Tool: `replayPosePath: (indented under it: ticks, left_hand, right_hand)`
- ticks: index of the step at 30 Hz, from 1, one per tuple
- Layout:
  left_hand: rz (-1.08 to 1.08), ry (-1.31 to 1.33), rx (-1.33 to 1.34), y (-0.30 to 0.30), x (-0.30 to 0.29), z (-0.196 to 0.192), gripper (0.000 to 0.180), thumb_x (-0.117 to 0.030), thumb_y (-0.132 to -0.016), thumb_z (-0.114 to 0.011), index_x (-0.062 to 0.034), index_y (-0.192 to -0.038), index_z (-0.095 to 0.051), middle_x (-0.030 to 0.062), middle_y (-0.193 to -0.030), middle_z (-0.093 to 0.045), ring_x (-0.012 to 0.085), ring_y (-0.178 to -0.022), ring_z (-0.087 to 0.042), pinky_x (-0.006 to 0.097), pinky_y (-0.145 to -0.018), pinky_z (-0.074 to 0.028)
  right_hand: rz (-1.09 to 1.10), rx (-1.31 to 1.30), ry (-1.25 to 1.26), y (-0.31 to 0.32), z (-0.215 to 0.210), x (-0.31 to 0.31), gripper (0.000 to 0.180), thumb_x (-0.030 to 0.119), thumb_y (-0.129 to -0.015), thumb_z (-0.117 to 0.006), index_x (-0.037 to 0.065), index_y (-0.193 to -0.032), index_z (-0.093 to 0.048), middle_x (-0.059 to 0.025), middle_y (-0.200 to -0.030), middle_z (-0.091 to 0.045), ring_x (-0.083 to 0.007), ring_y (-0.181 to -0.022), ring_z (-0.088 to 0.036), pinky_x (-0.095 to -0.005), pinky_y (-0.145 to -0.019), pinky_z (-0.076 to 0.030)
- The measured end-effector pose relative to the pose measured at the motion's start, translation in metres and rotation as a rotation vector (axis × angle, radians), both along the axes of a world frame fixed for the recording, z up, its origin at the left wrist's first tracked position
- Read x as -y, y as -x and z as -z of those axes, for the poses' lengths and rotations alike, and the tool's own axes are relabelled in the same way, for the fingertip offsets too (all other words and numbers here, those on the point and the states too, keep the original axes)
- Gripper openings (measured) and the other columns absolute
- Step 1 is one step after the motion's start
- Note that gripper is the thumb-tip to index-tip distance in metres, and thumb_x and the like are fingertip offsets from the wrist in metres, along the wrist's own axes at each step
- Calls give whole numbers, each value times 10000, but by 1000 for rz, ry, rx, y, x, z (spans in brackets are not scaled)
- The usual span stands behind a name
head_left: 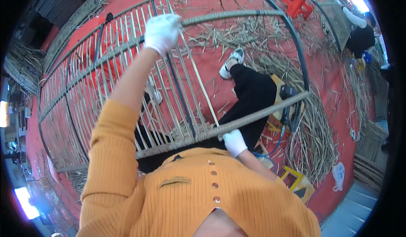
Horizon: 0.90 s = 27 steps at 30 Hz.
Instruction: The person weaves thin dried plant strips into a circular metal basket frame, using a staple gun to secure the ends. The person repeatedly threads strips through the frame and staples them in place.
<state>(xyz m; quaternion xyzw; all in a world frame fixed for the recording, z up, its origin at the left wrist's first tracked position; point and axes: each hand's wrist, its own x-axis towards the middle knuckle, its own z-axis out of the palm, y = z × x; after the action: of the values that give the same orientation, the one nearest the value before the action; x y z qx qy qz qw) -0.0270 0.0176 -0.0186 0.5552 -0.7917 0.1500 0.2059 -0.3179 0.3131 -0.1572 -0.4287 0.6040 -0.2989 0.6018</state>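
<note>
A long frame (298, 46) of dark bars and rails wrapped in natural strand lies across my lap, with many pale strands (196, 74) strung between its rails. My left hand (163, 33), in a white glove, is closed around the middle wrapped rail (228, 15), where the last strand at the right of the strung part begins. Against the underside of the near wrapped rail (258, 114), by the lower end of that strand, is my right hand (234, 143), also gloved. Its fingers are pinched together; the rail partly hides what they hold.
Loose dry strands (311, 152) lie heaped on the red floor (203, 93) at the right. A dark power tool (289, 99) and yellow-edged stools (296, 180) are beside my leg. A red stool (294, 2) stands farther off. Another person (361, 34) works at the far right.
</note>
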Motion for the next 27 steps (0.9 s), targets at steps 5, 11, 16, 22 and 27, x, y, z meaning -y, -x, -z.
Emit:
replayPosePath:
  ticks: [5, 11, 16, 22, 27]
  left_hand:
    - [118, -50, -27, -44, 29, 23, 353, -421, -995, -470, -200, -1150, -696, 117, -1056, -723, 346, -1006, -674, 488, -874, -507]
    - [214, 200, -11, -21, 4, 10, 217, -285, -915, -621, -137, -1016, -743, 54, -1058, -729, 266, -1045, -644, 432, -956, -446]
    - [211, 26, 10, -32, 15, 11, 222, -293, -921, -624, -115, -976, -745, 63, -987, -730, 272, -944, -664, 429, -883, -485]
    - [149, -391, -288, -41, 29, 22, 344, -406, -1004, -509, -134, -1169, -640, 175, -1053, -697, 398, -1035, -643, 457, -873, -514]
    - [16, -531, -478, -36, 19, 21, 300, -385, -975, -549, -183, -1151, -686, 109, -1086, -724, 325, -1056, -677, 399, -905, -519]
  right_hand:
    - [-13, 55, -26, -4, -13, -12, 228, 142, -910, -555, -35, -861, -691, -99, -721, -665, -182, -664, -595, -335, -642, -465]
    - [-156, -98, -13, -8, -24, -16, 313, 225, -955, -544, -36, -903, -709, -114, -727, -688, -223, -677, -632, -353, -668, -486]
    - [-108, -27, -91, -13, -45, -17, 295, 225, -953, -554, -24, -918, -708, -89, -736, -679, -190, -705, -625, -327, -699, -485]
    - [-229, 233, -226, -2, -124, 10, 274, 244, -1005, -566, 12, -900, -668, -32, -853, -644, -116, -810, -584, -276, -786, -467]
    - [-206, 494, -125, -51, -154, 160, 221, 247, -989, -598, 38, -938, -650, -130, -1000, -719, -227, -911, -697, -375, -812, -551]
